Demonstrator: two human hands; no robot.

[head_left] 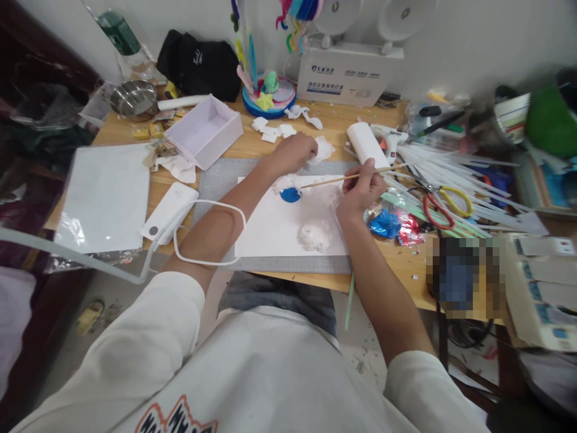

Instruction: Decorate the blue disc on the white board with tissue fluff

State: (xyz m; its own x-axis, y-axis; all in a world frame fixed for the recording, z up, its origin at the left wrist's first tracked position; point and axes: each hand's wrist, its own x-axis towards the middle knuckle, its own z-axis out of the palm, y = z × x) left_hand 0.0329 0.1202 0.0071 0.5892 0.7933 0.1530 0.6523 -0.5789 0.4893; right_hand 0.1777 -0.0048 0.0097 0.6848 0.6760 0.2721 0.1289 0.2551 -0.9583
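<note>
A thin wooden stick (331,180) is gripped in my right hand (362,191), its tip pointing left to the edge of a blue round piece (291,194). White fluffy material (286,182) lies around the back of that piece, on a white sheet (270,231). Another white fluffy clump (314,236) rests nearer to me on the sheet. Beyond the sheet, my left hand (297,150) has its fingers curled together against a crumpled white piece (323,150); what lies between the fingertips is hidden.
A grey cutting mat (216,186) lies under the sheet. On the left are a lilac box (207,132), a white device (170,210) and a lamp-like white loop (241,240). Scissors (439,207), translucent sticks (469,180) and a white roll (367,144) lie right.
</note>
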